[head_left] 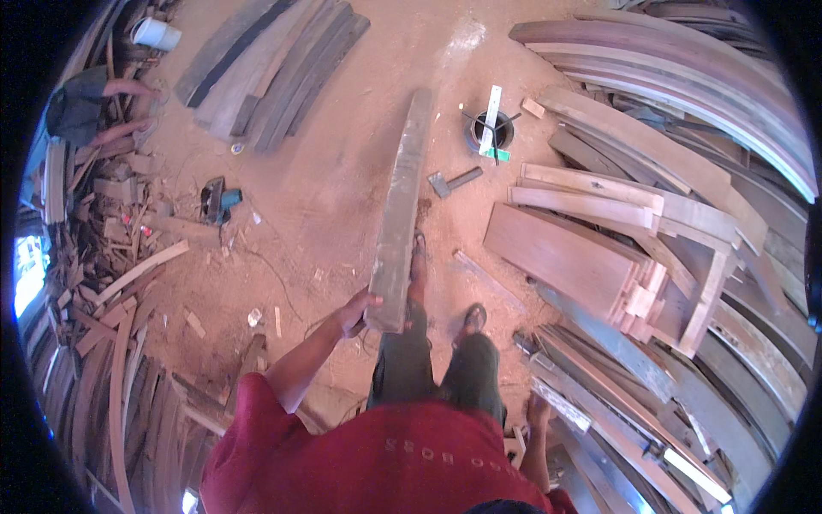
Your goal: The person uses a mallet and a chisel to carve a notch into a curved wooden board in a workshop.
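Observation:
My left hand [360,312] is closed around the near end of a long, thick wooden plank [398,206]. The plank slants up and away from me, in front of my left leg. Down at my right side is my right hand [539,413], beside a long piece of pale-edged timber [561,403] on a stack. Its fingers are too small and dim to make out, so I cannot tell whether it grips anything. A hammer [455,181] lies on the ground to the right of the plank.
A dark round container [479,128] holds a white-bladed square [491,120]. Boards [565,248] and curved timbers [651,51] crowd the right. More planks [282,68] lie far left. Near a teal power tool [224,202] are wood scraps and another person's legs [120,128].

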### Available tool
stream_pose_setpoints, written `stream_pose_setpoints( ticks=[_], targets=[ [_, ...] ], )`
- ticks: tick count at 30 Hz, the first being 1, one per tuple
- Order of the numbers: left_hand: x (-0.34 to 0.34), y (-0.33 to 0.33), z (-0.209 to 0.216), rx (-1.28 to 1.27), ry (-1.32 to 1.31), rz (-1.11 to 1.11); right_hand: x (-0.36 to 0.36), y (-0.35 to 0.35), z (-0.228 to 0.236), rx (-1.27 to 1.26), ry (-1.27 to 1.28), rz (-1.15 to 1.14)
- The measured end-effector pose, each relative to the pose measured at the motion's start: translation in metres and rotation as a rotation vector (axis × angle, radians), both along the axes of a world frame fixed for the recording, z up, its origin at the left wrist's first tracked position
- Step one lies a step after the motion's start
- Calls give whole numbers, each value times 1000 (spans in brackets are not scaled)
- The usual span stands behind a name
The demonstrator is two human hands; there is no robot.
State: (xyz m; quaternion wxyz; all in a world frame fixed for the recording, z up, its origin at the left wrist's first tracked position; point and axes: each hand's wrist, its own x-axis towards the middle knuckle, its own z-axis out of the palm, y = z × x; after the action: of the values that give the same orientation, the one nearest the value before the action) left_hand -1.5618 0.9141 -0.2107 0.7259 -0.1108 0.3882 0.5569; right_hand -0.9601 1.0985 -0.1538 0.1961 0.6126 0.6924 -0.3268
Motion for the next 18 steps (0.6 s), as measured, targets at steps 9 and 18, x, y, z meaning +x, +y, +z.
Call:
stream_pose_setpoints(
  ticks=[9,18],
  targets=[
    [35,75,99,112,-528,630,-347,97,119,57,743,142],
    [-37,122,144,406,-415,935,-544,103,195,308,968,951]
  ],
)
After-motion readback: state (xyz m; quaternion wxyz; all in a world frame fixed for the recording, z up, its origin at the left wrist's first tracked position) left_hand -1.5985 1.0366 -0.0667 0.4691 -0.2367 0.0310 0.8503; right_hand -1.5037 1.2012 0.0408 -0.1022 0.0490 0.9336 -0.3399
